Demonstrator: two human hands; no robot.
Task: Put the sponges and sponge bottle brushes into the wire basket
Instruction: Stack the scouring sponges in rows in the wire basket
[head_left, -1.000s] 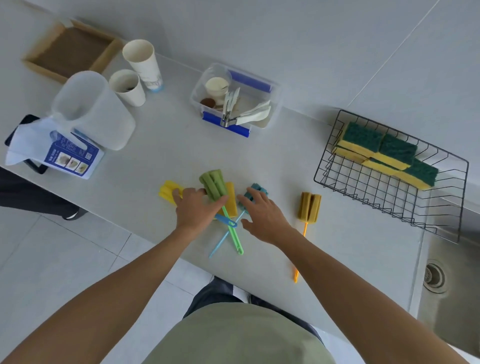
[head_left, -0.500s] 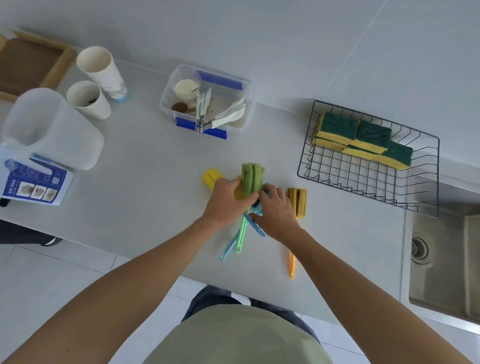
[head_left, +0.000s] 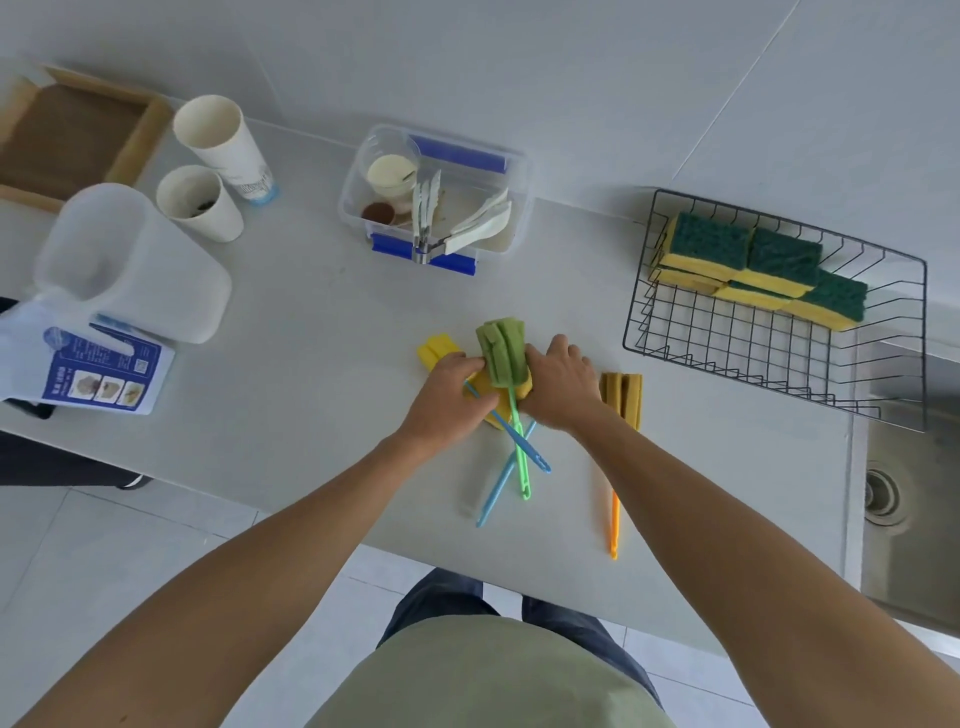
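Note:
A bundle of sponge bottle brushes lies mid-counter, with the green-headed brush (head_left: 502, 353) on top and green and blue handles fanning toward me. My left hand (head_left: 451, 400) and my right hand (head_left: 562, 387) close on this bundle from either side. A yellow brush head (head_left: 435, 351) pokes out left of my left hand. A mustard brush with an orange handle (head_left: 621, 395) lies apart on the counter, just right of my right hand. The black wire basket (head_left: 769, 364) sits at the right and holds several yellow-green sponges (head_left: 753, 265) along its far side.
A clear plastic box (head_left: 514, 208) of utensils stands behind the brushes. Two paper cups (head_left: 218, 135), a translucent jug (head_left: 130, 260), a blue leaflet (head_left: 104, 374) and a wooden tray (head_left: 67, 135) fill the left. A steel sink (head_left: 904, 509) lies right of the counter, below the basket.
Both hands have drawn together, gathering the scattered brushes into one bundle. The bundle has shifted right, close to the mustard brush. The view has shifted too.

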